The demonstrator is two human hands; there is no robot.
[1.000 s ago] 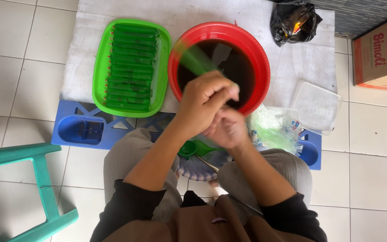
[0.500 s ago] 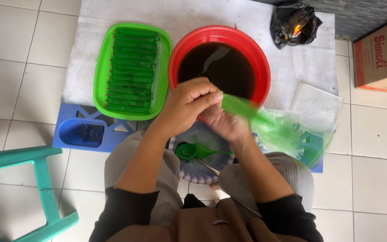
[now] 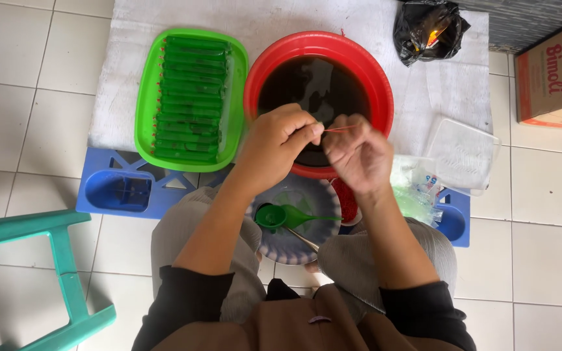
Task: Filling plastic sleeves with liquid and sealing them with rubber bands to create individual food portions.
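Red band (image 3: 341,129) stretches pinched between both hands (image 3: 320,146), whatever it ties hidden.

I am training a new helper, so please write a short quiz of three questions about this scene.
1. True or false: the green tray is empty.
2. What do the left hand and the right hand stretch between them?
A. a red elastic band
B. a metal spoon
C. a black bag
3. Fill in: the green funnel lies in a ____ near the knees.

Key:
1. False; it holds a row of green filled packets.
2. A, the red elastic band, over the red basin of dark liquid.
3. The bowl.
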